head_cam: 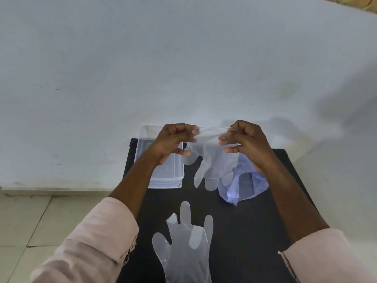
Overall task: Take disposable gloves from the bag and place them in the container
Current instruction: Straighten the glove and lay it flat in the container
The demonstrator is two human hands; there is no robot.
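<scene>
A clear disposable glove point(212, 160) hangs fingers down above the dark table, stretched by its cuff between my two hands. My left hand point(173, 139) pinches the cuff's left corner and my right hand point(244, 139) pinches its right corner. Behind the glove and my right wrist lies the crumpled bluish plastic bag point(244, 184). The clear rectangular container point(165, 178) stands at the table's far left, partly hidden by my left hand. A second clear glove point(185, 246) lies flat on the table close to me, fingers pointing away.
The small dark table point(255, 231) stands against a pale wall point(183, 68). Light floor tiles point(30, 221) show to the left of the table. My pink sleeves frame the lower corners.
</scene>
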